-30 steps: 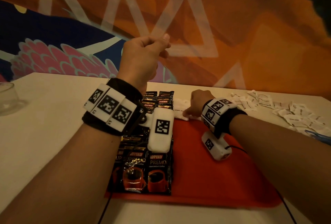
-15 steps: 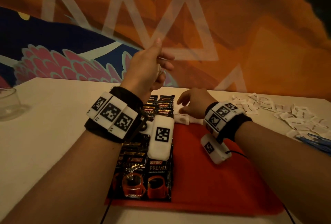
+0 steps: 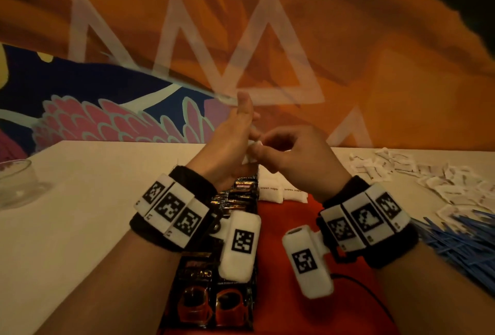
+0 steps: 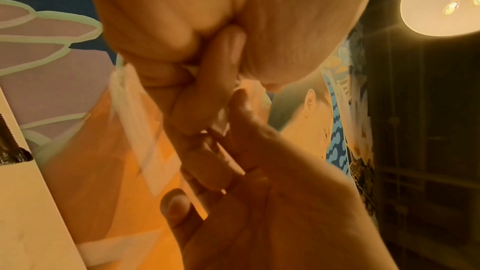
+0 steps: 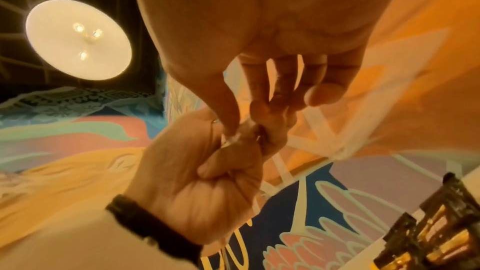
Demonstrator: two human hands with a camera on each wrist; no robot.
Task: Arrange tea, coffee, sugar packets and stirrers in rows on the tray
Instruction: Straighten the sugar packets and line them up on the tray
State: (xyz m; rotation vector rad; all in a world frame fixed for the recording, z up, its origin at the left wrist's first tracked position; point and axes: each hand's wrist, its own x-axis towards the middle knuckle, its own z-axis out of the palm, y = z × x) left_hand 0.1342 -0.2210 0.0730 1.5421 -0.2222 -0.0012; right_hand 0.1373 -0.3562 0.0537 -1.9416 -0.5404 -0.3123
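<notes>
Both hands are raised above the far end of the red tray [image 3: 294,230]. My left hand [image 3: 247,134] has its thumb up, and its curled fingers hold small white sugar packets [image 5: 240,133]. My right hand [image 3: 258,148] meets it and pinches a white packet [image 3: 253,147] between thumb and forefinger. Black coffee sachets [image 3: 214,302] lie in overlapping rows along the tray's left side. Two white brown-sugar packets [image 3: 270,192] lie at the tray's far edge.
A heap of loose white packets [image 3: 442,182] lies on the table at the right, with a pile of blue stirrers [image 3: 460,243] nearer me. A glass bowl [image 3: 16,182] stands at the far left. A painted wall rises behind the table.
My right hand has lifted off the packets at the tray's far edge and come up to the left hand. The left hand has lowered a little and its thumb has straightened.
</notes>
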